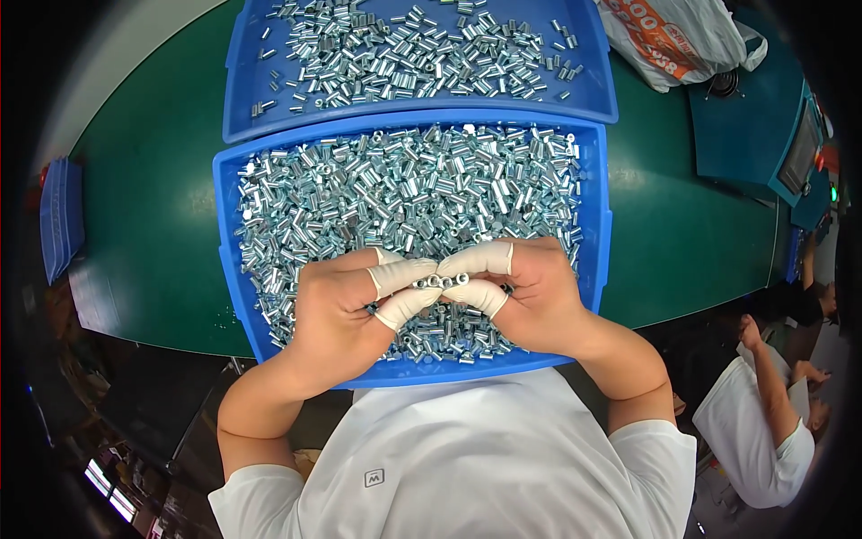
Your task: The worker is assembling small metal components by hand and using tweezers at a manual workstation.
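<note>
Both hands meet over the near part of a blue plastic bin [603, 193] filled with small shiny metal sleeves [404, 189]. My left hand [346, 301] and my right hand [539, 292] wear white finger cots on thumb and forefinger. Pinched between those fingertips is a short row of several metal sleeves [447, 282], side by side, their round hollow ends facing me. The left fingers grip the row's left part and the right fingers its right part. The other fingers of each hand are curled and partly hidden.
Beyond stands a second blue bin [242, 67] with a thinner scatter of sleeves. The green table [153, 225] carries a plastic bag [687, 40] and a teal machine [754, 135] at right, and a small blue bin [61, 216] at far left. Another person [754, 422] sits at right.
</note>
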`<control>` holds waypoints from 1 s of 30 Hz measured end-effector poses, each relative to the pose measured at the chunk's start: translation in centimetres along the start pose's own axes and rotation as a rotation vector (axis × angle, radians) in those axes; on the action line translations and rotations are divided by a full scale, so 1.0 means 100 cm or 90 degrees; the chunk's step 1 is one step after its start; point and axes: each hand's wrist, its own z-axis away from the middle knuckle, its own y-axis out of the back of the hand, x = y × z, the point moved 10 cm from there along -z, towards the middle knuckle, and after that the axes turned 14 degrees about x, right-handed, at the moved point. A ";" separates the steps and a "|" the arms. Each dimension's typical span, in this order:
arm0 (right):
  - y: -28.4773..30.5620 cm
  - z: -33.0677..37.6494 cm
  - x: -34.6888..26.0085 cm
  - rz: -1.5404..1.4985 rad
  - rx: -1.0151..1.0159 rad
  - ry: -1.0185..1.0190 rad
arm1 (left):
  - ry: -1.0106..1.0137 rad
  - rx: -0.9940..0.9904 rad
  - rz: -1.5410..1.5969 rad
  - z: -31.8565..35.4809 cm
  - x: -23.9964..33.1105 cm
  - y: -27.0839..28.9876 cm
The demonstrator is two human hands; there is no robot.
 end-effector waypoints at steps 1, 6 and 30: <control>0.000 0.000 -0.001 0.011 -0.003 0.015 | 0.001 -0.001 0.007 0.000 -0.001 -0.001; 0.002 0.000 -0.008 0.045 -0.004 0.098 | 0.039 -0.044 -0.014 0.001 -0.010 -0.002; 0.002 0.003 0.001 -0.035 -0.023 0.019 | -0.040 -0.042 0.015 0.001 0.004 -0.003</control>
